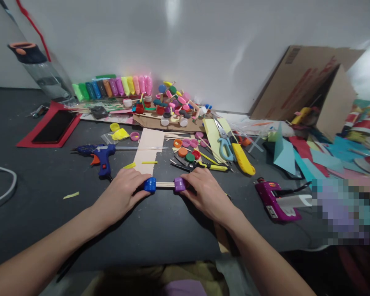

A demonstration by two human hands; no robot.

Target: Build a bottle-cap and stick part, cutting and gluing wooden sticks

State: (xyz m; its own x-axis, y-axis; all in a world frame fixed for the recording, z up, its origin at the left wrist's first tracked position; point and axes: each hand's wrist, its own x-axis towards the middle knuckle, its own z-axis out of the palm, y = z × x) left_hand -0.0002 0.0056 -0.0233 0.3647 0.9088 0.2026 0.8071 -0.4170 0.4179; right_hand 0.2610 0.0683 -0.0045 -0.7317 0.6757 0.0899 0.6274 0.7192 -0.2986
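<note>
Thin pale sticks (165, 185) lie side by side and join a blue cap piece (150, 185) on the left to a purple cap piece (179, 184) on the right. My left hand (123, 191) pinches the blue piece between thumb and fingers. My right hand (205, 191) holds the purple piece the same way. Both hands are low over the dark table (160, 242). Just beyond them are a pale card strip (146, 152), small yellow strips (149, 162) and black-and-yellow pliers (203, 166).
A blue glue gun (103, 158) lies left of the card. Scissors (225, 146) and a yellow cutter (243, 158) are at the right, before a purple device (277, 201). A bottle (43, 72), a phone (54, 126), clay packs (112, 87) and cardboard (305, 82) stand or lie farther back.
</note>
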